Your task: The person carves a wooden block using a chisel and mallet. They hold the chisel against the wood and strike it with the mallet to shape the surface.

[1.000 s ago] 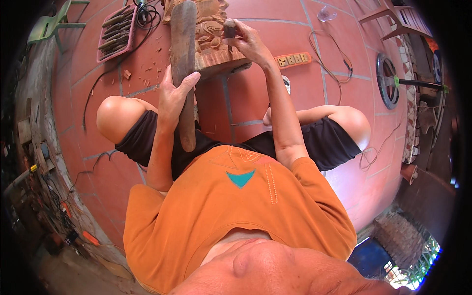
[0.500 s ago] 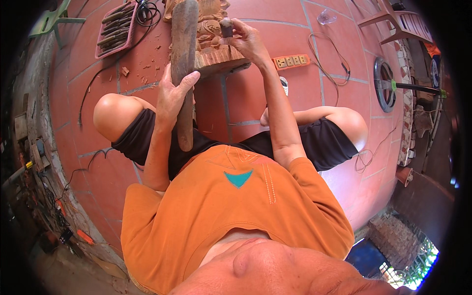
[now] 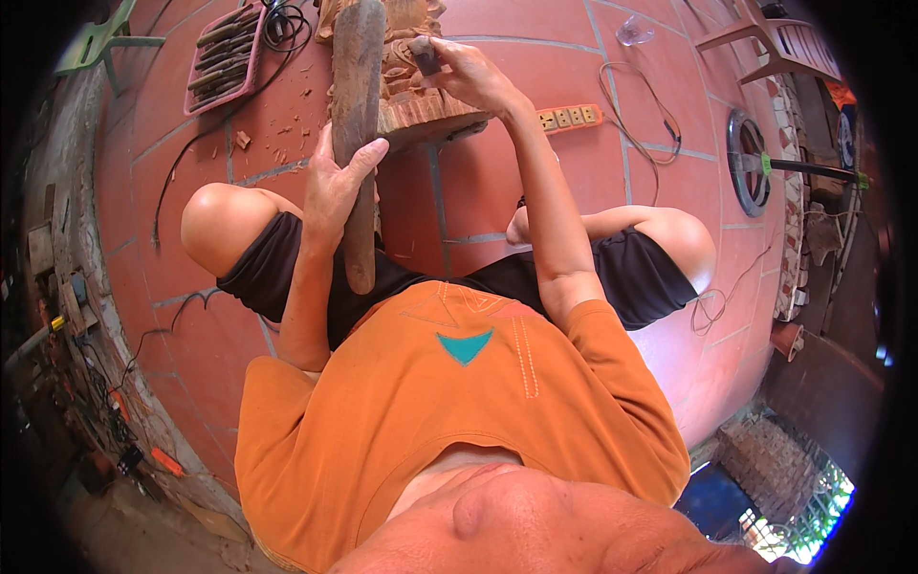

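Note:
I sit on a red tiled floor with my knees apart, wearing an orange shirt. My left hand [image 3: 342, 182] is closed around a long brown wooden mallet [image 3: 358, 115] held upright. My right hand [image 3: 470, 75] grips a dark chisel handle [image 3: 424, 55] and holds it against a carved wooden piece [image 3: 413, 86] standing on the floor in front of me. The mallet's upper end is level with the carving, just left of the chisel.
A pink tray of carving tools [image 3: 226, 55] lies at the far left with black cables beside it. Wood chips [image 3: 244, 139] litter the tiles. An orange power strip [image 3: 569, 118] lies right of the carving. A fan [image 3: 746, 172] and chair [image 3: 765, 43] stand right.
The view has shifted slightly; both hands keep their grips. The mallet stays upright beside the carving and the chisel remains on the wood.

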Action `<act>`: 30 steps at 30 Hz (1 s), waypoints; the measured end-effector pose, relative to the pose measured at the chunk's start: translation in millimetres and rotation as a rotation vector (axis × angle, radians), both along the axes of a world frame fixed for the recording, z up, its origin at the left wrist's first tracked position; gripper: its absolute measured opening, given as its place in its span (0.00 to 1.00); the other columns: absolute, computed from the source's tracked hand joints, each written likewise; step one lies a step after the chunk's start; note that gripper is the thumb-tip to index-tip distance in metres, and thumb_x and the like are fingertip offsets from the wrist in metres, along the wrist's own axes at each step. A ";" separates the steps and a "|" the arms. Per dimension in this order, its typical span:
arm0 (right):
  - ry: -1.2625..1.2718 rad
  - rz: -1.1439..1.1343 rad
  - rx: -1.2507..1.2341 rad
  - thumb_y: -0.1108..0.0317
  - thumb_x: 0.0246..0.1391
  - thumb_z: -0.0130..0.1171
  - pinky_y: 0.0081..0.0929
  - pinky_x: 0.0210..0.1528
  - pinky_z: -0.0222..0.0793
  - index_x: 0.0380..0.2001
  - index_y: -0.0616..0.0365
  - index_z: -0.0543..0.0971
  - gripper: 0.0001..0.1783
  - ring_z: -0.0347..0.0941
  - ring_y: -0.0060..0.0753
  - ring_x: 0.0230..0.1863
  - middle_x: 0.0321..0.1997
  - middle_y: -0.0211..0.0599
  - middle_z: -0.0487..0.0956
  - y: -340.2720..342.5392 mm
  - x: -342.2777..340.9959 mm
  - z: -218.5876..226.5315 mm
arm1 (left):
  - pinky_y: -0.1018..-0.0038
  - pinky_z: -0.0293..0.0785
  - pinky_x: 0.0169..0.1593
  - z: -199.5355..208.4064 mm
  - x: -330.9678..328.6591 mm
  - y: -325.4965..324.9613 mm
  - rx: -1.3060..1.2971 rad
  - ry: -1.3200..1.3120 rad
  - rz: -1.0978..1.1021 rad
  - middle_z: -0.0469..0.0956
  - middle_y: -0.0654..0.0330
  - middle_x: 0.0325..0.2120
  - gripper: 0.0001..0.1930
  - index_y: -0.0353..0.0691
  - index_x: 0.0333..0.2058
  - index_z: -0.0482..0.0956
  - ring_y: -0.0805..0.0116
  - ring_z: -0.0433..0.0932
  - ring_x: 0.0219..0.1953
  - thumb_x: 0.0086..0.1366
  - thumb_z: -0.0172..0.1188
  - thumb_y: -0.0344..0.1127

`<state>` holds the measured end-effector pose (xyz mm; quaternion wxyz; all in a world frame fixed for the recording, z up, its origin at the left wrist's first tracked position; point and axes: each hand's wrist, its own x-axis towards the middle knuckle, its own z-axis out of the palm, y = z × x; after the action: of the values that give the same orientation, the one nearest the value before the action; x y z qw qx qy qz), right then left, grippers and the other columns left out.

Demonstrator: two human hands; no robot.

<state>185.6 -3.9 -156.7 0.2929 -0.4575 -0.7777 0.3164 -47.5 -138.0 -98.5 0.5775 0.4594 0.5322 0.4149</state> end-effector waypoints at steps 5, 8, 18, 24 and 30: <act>-0.113 0.121 0.039 0.74 0.52 0.65 0.41 0.49 0.74 0.58 0.56 0.73 0.29 0.79 0.48 0.45 0.44 0.48 0.82 9.2 -1.7 8.4 | 0.79 0.74 0.22 1.7 0.3 0.2 -0.007 -0.002 -0.004 0.74 0.64 0.25 0.22 0.36 0.49 0.72 0.77 0.75 0.19 0.64 0.68 0.42; -0.130 0.160 -0.021 0.74 0.52 0.64 0.41 0.49 0.74 0.60 0.55 0.72 0.30 0.80 0.49 0.46 0.43 0.49 0.82 12.8 -2.6 15.3 | 0.79 0.74 0.22 2.1 1.3 0.4 -0.007 -0.007 -0.003 0.74 0.64 0.25 0.22 0.36 0.49 0.72 0.77 0.75 0.19 0.64 0.68 0.42; -0.105 0.188 -0.040 0.73 0.51 0.66 0.40 0.49 0.75 0.62 0.51 0.72 0.33 0.80 0.47 0.45 0.43 0.48 0.84 4.0 -5.1 20.7 | 0.78 0.73 0.22 0.1 2.5 -1.4 0.058 -0.060 0.044 0.74 0.64 0.25 0.19 0.36 0.48 0.71 0.77 0.74 0.19 0.67 0.66 0.41; -0.124 0.168 -0.066 0.75 0.49 0.67 0.39 0.49 0.76 0.58 0.50 0.76 0.30 0.81 0.42 0.45 0.42 0.46 0.84 4.7 -5.6 16.6 | 0.78 0.72 0.22 -6.8 7.7 0.3 0.139 -0.016 0.095 0.74 0.63 0.24 0.21 0.35 0.50 0.70 0.75 0.74 0.19 0.67 0.65 0.41; 0.109 0.175 -0.074 0.75 0.50 0.66 0.39 0.45 0.75 0.48 0.57 0.76 0.21 0.81 0.38 0.41 0.38 0.44 0.84 0.6 -2.4 13.6 | 0.77 0.73 0.22 -2.1 8.0 0.0 0.028 0.021 -0.066 0.74 0.61 0.26 0.19 0.36 0.48 0.68 0.75 0.74 0.20 0.68 0.64 0.39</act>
<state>183.2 -3.4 -143.1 0.2888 -0.3804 -0.7853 0.3939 -39.5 -138.0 -100.6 0.5787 0.4892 0.5168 0.3983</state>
